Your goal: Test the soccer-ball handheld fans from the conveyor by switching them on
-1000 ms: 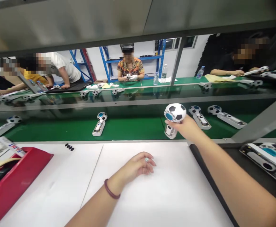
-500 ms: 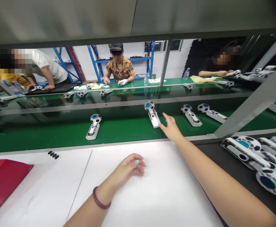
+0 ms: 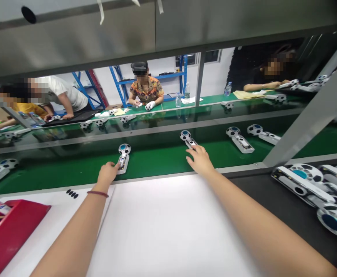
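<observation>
Nearest my left hand (image 3: pixel 108 173) is a white handheld device (image 3: pixel 123 161) with a football-patterned round head, lying on the green conveyor belt. My fingers are bent at its lower left edge and are partly hidden. My right hand (image 3: pixel 200 159) reaches over the lower end of a second such device (image 3: pixel 185 135). Its fingers touch or cover that end, with the thumb held apart. Both devices lie on the belt with their round heads pointing away from me.
More such devices (image 3: pixel 240 140) lie on the belt, and a stack (image 3: pixel 307 188) sits on the black surface at right. A red bin (image 3: pixel 18 227) and black ovals (image 3: pixel 72 193) are at left. A slanted metal post (image 3: pixel 309 96) stands at right. Co-workers sit opposite.
My left hand has gone from the white worktop forward and left to a device on the belt. My right hand has moved slightly left onto the other device. The view has tilted.
</observation>
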Tool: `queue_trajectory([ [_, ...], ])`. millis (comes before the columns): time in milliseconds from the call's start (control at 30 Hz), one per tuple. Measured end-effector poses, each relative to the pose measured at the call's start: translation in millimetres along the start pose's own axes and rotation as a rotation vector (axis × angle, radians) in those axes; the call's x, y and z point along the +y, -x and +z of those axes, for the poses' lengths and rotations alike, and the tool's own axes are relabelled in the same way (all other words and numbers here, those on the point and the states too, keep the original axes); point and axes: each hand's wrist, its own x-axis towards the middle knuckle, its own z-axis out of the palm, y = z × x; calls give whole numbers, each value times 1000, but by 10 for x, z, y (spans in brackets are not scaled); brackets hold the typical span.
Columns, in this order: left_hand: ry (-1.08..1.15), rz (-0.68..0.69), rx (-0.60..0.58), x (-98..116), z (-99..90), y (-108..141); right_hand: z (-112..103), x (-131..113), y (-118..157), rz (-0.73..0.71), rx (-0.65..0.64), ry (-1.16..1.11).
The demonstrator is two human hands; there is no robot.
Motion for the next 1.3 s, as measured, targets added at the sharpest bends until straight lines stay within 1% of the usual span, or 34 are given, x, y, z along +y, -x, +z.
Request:
queue_trajectory([
  [67,40,-81,-120,22,-8,-162,30,-21,5,-45,6,-25],
  [133,116,-107,-216,100,51,-225,59,-38,9,-92,-2,-61],
  [200,222,-114,-278,219,166,-191,87,-54,11,-113,-16,-101],
  [267,366,-118,-327,363,305,-55,105,-86,21,-92,-23,-145],
  [333,550,-107,-372,515,433,194,93,-152,46,-38,-30,-198],
  [400,738,-85,-405,649,528,548,28,-262,90,4,-53,-262],
  [433,816,-74,-415,701,562,752,-28,-329,118,25,-96,-359],
  [467,879,-62,-436,739,588,964,-97,-399,148,47,-166,-508],
  [567,992,-52,-558,775,649,1536,-331,-580,229,156,-459,-1048],
  [600,1031,-70,-612,766,669,1677,-397,-619,248,197,-538,-1143],
  [633,1067,-89,-660,752,690,1784,-448,-645,261,213,-591,-1153],
  [667,1103,-107,-701,735,711,1858,-484,-660,270,208,-617,-1112],
  [733,1170,-129,-750,700,752,1925,-518,-667,278,133,-625,-993],
  [833,1225,-116,-778,668,795,1914,-536,-673,281,-34,-607,-868],
  [900,1258,-89,-813,657,810,1895,-558,-698,284,-83,-605,-814],
  [967,1286,-58,-837,649,817,1886,-589,-736,296,-50,-577,-806],
  [1067,1291,-23,-850,644,822,1892,-637,-784,346,53,-490,-904],
  [1133,1276,-7,-878,649,819,1898,-661,-794,402,89,-439,-933],
  [1233,1305,1,-934,661,797,1894,-670,-776,488,92,-428,-903],
  [1300,1341,5,-983,667,775,1884,-650,-753,527,64,-442,-899],
])
